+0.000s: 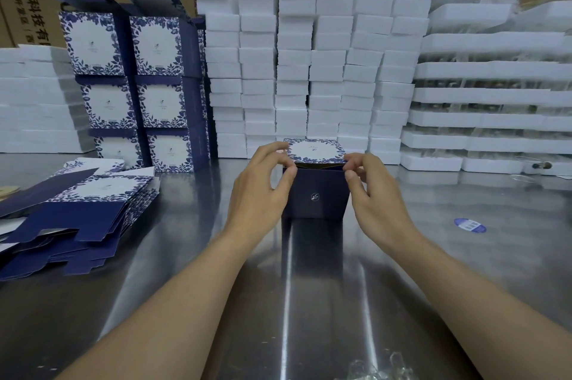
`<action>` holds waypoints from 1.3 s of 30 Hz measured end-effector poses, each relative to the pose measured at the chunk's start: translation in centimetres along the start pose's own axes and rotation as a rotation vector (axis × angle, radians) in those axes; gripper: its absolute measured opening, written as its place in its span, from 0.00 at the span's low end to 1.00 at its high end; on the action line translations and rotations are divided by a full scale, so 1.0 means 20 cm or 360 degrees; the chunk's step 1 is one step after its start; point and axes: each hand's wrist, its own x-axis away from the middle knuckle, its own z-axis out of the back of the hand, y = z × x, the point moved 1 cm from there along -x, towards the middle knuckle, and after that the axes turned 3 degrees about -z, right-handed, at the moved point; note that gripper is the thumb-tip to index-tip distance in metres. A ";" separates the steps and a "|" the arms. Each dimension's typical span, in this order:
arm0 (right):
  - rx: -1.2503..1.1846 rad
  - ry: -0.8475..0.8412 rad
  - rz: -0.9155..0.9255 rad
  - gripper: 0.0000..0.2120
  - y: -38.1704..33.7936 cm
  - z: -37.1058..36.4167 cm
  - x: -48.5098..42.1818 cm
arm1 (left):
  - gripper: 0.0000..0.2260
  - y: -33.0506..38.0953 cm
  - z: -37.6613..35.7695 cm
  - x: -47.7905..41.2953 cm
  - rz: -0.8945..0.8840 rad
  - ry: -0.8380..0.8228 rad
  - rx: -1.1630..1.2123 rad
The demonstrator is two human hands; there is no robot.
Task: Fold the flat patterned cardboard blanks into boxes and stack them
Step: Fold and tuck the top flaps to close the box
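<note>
A navy box [315,197] with a blue-and-white floral lid panel stands upright on the steel table [309,286], in the middle. My left hand [263,184] pinches its top left corner and my right hand [371,187] pinches its top right corner, at the seam where the lid meets the front wall. A narrow gap shows under the lid. A pile of flat patterned blanks [77,212] lies at the left. Folded floral boxes [139,85] stand stacked at the back left.
A wall of white foam blocks [309,70] rises right behind the box. White foam trays [489,101] are stacked at the right, more at the far left. A blue oval sticker [470,225] lies on the table. Crumpled clear plastic [377,370] sits at the near edge.
</note>
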 end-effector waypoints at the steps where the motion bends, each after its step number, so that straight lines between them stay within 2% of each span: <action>1: 0.0010 -0.0001 0.0002 0.09 0.00 0.00 0.00 | 0.04 0.00 0.00 0.00 0.0001 -0.0008 -0.0013; 6: -0.0063 0.0045 -0.0019 0.06 -0.01 -0.01 0.00 | 0.02 -0.02 0.00 0.01 0.0067 -0.0042 0.0024; 10: -0.0205 -0.0017 -0.0086 0.15 -0.02 0.00 0.01 | 0.21 -0.03 -0.03 0.02 0.0267 -0.0147 0.0233; 12: -0.0123 -0.0046 -0.0072 0.17 -0.02 0.00 0.01 | 0.25 -0.03 -0.03 0.03 0.0251 -0.0173 0.0152; 16: 0.0011 0.0003 -0.0019 0.11 -0.02 0.00 0.01 | 0.17 -0.01 -0.02 0.01 0.0197 -0.0086 0.0062; 19: 0.0000 0.0008 -0.0014 0.11 -0.03 0.01 0.01 | 0.12 0.00 -0.01 0.01 0.0193 -0.0046 0.0024; 24: -0.0076 0.0025 -0.0033 0.16 -0.05 0.01 0.01 | 0.17 0.02 -0.01 0.01 0.0242 0.0003 0.0071; 29: -0.0024 -0.0081 0.0105 0.31 -0.06 -0.01 0.01 | 0.19 0.01 -0.01 0.00 0.0392 0.0152 0.0133; 33: 0.0108 -0.0083 0.0250 0.30 -0.07 -0.02 0.01 | 0.17 0.03 -0.01 -0.01 0.0467 0.0252 0.0211; 36: 0.0225 -0.0069 0.0390 0.29 -0.10 -0.01 0.01 | 0.16 0.07 0.00 -0.02 0.0391 0.0312 0.0197; 39: 0.0371 -0.0055 0.0598 0.29 -0.14 -0.02 0.04 | 0.20 0.13 0.03 -0.03 0.0293 0.0398 0.0180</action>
